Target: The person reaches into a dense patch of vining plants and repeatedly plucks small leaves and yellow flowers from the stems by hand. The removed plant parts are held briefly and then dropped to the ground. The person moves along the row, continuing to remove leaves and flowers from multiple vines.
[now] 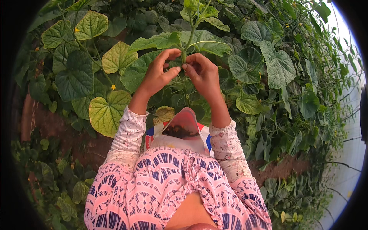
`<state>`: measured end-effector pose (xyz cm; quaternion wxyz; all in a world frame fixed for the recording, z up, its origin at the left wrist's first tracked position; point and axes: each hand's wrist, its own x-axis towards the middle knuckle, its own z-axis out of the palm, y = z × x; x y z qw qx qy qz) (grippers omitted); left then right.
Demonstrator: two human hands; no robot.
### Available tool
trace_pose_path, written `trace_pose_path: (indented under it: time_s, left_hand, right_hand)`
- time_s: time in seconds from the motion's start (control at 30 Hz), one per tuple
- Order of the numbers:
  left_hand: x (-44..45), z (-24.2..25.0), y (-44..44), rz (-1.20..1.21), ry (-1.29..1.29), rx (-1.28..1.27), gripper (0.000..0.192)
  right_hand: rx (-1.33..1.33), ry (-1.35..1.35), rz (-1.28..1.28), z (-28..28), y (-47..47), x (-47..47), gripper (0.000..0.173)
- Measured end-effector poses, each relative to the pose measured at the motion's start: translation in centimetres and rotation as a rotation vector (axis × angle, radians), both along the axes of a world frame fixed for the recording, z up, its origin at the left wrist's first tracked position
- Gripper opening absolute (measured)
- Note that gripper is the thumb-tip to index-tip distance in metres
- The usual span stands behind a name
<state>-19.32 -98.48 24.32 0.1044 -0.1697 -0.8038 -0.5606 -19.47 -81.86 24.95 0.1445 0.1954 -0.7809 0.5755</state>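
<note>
An upright cucumber vine stem (pixel 188 43) rises between my two hands, with leaves and a thin curled tendril (pixel 212 42) branching off it. My right hand (pixel 203 69) has thumb and forefinger pinched at the stem from the right. Whether something small is also between those fingertips is hidden. On the left side, my left hand (pixel 161 69) curves close to the stem, its thumb and fingers apart and its thumb tip near the right thumb. A broad green leaf (pixel 155 42) spreads just above the left fingers.
Dense vines surround the hands, with yellowing leaves (pixel 109 112) and a small yellow flower (pixel 113 86) at left. A printed bag (pixel 178 143) with an open, dark mouth hangs at my waist. Bare soil (pixel 86 149) shows low down. Pale greenhouse sheeting (pixel 345 161) curves along the right.
</note>
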Motion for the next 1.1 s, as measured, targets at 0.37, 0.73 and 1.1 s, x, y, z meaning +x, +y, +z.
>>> trace_pose_path:
  time_s: [0.37, 0.73, 1.1]
  left_hand:
    - [1.7, -1.2, 1.5, 0.022, -0.067, 0.489, 0.023]
    - [2.3, -2.0, 0.9, -0.174, -0.100, 0.538, 0.027]
    - [1.5, -6.8, 1.7, -0.075, 0.077, 0.335, 0.029]
  right_hand:
    - [0.047, 0.304, -0.169, 2.6, 0.2, 0.6, 0.009]
    - [0.384, 0.469, -0.178, 3.9, 0.2, 0.1, 0.010]
    - [-0.005, 0.425, -0.201, 7.7, 0.8, 2.4, 0.016]
